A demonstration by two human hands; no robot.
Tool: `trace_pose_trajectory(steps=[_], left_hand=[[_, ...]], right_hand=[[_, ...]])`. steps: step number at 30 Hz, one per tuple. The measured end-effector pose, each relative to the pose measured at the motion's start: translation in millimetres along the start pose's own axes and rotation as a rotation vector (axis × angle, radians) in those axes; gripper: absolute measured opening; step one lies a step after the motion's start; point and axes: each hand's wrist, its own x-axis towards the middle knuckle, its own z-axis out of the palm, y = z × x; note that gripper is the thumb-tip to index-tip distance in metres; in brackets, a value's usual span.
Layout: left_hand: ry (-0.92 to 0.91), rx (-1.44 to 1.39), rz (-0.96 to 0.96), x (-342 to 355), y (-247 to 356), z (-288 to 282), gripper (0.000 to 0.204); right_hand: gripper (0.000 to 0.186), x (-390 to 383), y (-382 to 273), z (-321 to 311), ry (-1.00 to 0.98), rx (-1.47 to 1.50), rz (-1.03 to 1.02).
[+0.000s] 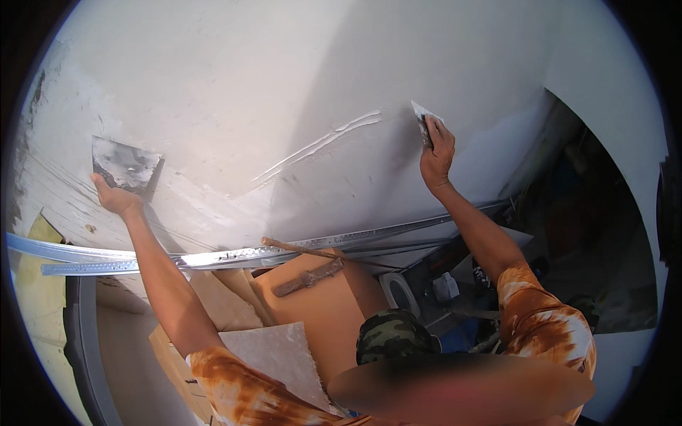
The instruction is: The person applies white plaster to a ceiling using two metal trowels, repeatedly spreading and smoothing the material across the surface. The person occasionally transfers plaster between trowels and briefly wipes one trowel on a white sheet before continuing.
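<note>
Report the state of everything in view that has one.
Wide grey metal blade: smeared, in left hand
Small whitish blade with dark handle: gripped in right hand
Long white plaster streak: raised, unsmoothed
Pale plastered wall: patchy, streaked
Silvery perforated metal strips: partly overlapping
Pale flat board: edge ragged

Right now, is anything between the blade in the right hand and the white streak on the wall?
Nothing visible stands between the blade in the right hand and the white streak; only wall shows there. Metal strips run lower.

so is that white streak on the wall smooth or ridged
Ridged: the white streak forms raised, bright lines slanting across the wall.
</note>
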Motion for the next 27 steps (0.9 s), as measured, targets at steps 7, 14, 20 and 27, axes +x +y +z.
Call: trace_pose_trajectory(steps=[7, 14, 20, 27], left_hand=[[-0.048, -0.071, -0.044, -5.0, 4.7, 1.0, 0.057], [-0.096, -0.138, -0.025, -7.4, 9.3, 5.1, 0.049], [-0.113, -0.148, -0.009, -10.5, 13.8, 6.0, 0.045], [-0.100, -0.095, 0.033, -8.2, 8.7, 2.8, 0.049]], right_hand=[[0.055, 95.1, -97.4, 32.4, 0.085, 0.200, 0.483], [0.074, -3.5, -254.9, 113.3, -0.063, -0.053, -0.276], [0.056, -68.7, -257.0, 133.4, -0.311, -0.106, -0.815], [0.042, -62.1, -258.5, 106.1, -0.484, -0.138, -1.259]])
